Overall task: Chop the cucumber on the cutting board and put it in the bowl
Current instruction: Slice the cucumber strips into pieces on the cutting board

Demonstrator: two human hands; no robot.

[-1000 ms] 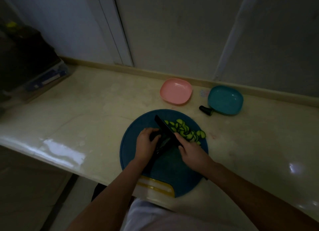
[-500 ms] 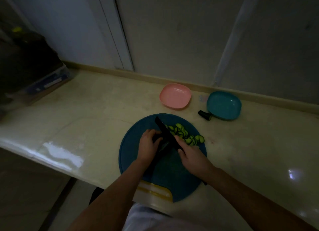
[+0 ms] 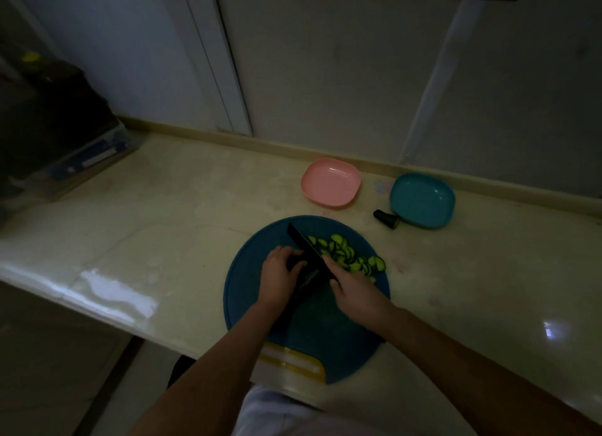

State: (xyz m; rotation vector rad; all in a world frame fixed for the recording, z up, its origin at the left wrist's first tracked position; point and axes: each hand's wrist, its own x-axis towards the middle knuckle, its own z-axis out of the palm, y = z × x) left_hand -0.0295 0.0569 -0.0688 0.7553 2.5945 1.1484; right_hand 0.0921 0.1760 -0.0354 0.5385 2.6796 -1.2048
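A round blue cutting board [image 3: 247, 282] with a yellow handle lies at the counter's front edge. My left hand [image 3: 278, 274] grips the dark uncut cucumber [image 3: 299, 295], which lies diagonally on the board. My right hand [image 3: 355, 292] holds a black knife [image 3: 303, 243] with its blade down against the cucumber beside my left fingers. Several green cucumber slices [image 3: 348, 253] lie in a heap to the right of the blade. Behind the board stand a pink bowl [image 3: 330, 181] and a teal bowl [image 3: 422, 199], both with nothing inside.
A cut cucumber end [image 3: 386, 219] lies against the teal bowl's left side. A dark box [image 3: 49, 126] stands on the counter's far left. The wall runs close behind the bowls. The counter's front edge [image 3: 97, 292] drops to the floor.
Both hands and the knife stay in nearly the same place on the board. The view has tilted up a little, so the board sits lower in frame.
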